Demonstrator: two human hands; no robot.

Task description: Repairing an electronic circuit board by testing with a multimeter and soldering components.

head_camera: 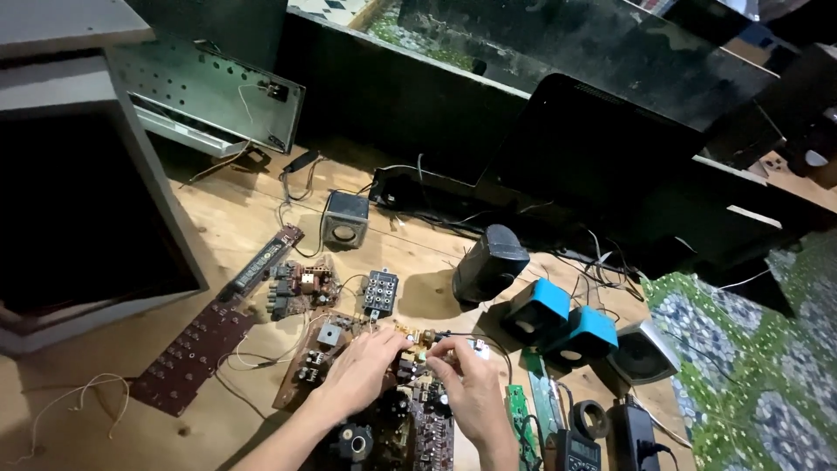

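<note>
My left hand (362, 371) rests on a brown circuit board (318, 358) lying on the wooden floor, its fingertips pressing near small components at the board's right edge. Just to its right, my right hand (471, 388) pinches a small part with wires at about the same spot. A dark board with a round black part (353, 443) lies under my forearms. Which exact component the fingers hold is too small to tell.
Around lie a long brown key board (196, 349), a connector block (381, 291), a small grey speaker (344, 218), a black speaker (488, 262), two blue speakers (558, 323), a silver speaker (643, 351), a meter (575, 452) and tangled wires. A grey cabinet (87, 174) stands left.
</note>
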